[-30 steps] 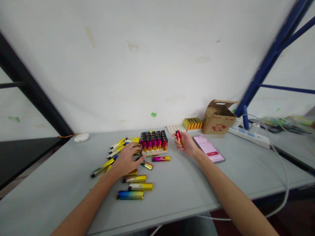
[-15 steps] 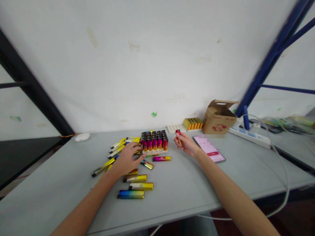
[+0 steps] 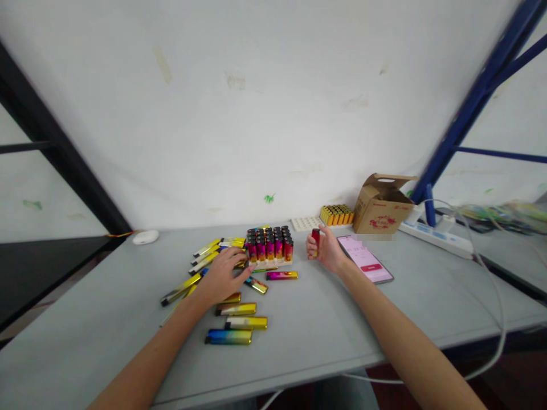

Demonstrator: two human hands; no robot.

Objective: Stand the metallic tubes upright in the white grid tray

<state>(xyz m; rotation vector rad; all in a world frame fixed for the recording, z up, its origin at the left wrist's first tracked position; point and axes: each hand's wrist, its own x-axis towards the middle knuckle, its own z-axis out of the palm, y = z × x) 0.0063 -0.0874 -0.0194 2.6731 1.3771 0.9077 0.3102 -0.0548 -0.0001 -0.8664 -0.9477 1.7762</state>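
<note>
Upright red and purple lighters with black tops fill a white tray at the middle of the table. My left hand lies at the tray's left side among loose lighters; its fingertips are partly hidden, so what they hold, if anything, cannot be made out. To the right of the tray, my right hand is closed around a red lighter, held upright. A pink lighter lies in front of the tray. Yellow lighters and a blue one lie nearer the front edge.
Behind my right hand are an empty white tray, a tray of orange-yellow lighters and an open cardboard box. A phone lies beside my right wrist. A power strip with white cables is at the right.
The red lighter in my right hand has gone from tilted to upright, and the fingers have shifted around it, the thumb now higher. My left hand has barely moved.
</note>
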